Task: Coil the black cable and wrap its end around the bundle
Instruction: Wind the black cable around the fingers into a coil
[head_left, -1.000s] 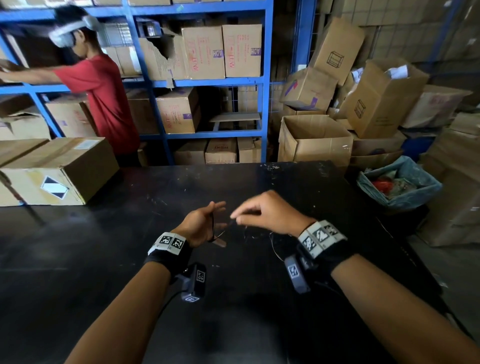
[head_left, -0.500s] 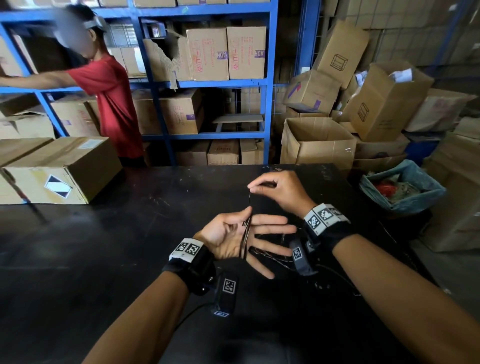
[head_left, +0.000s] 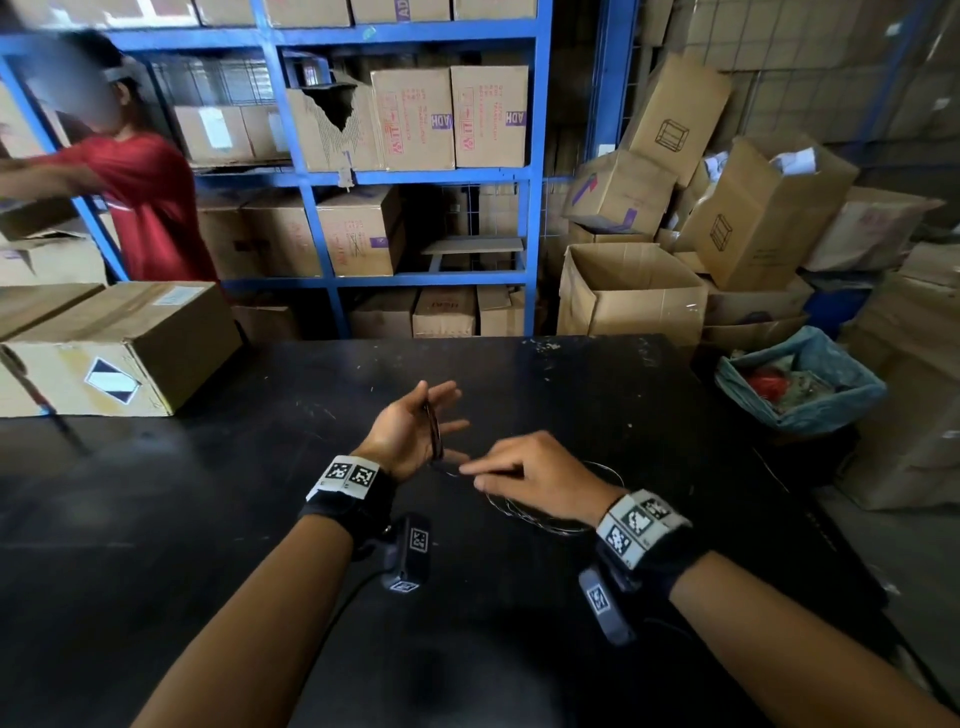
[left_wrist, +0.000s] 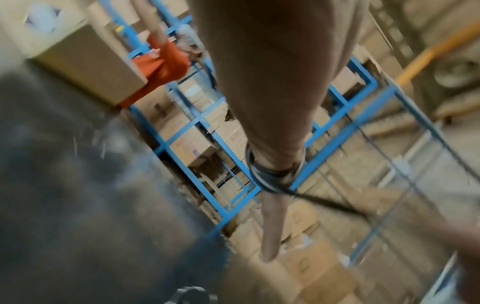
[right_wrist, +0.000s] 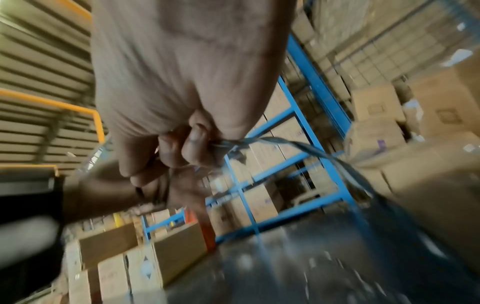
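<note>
Over the black table (head_left: 249, 499) my left hand (head_left: 413, 423) is held palm up with its fingers straight. Several turns of the thin black cable (head_left: 433, 434) are wound round them. The left wrist view shows the coil (left_wrist: 270, 178) circling the fingers, one strand leading off to the right. Just right of the left fingertips, my right hand (head_left: 524, 475) pinches the cable between curled fingers (right_wrist: 197, 142). From that pinch the cable (right_wrist: 335, 162) trails down to the table. The loose remainder (head_left: 540, 519) lies in loops under the right wrist.
A sealed cardboard box (head_left: 119, 348) sits on the table's left end. Behind the table stand blue shelves (head_left: 531, 208) full of boxes and a person in a red shirt (head_left: 150, 202). Open cartons (head_left: 628, 291) and a blue-lined bin (head_left: 800, 395) stand at the right.
My right hand has swung from above and beyond the left fingers down to their near right side, carrying the cable round them. The left hand has stayed open and shifted slightly left.
</note>
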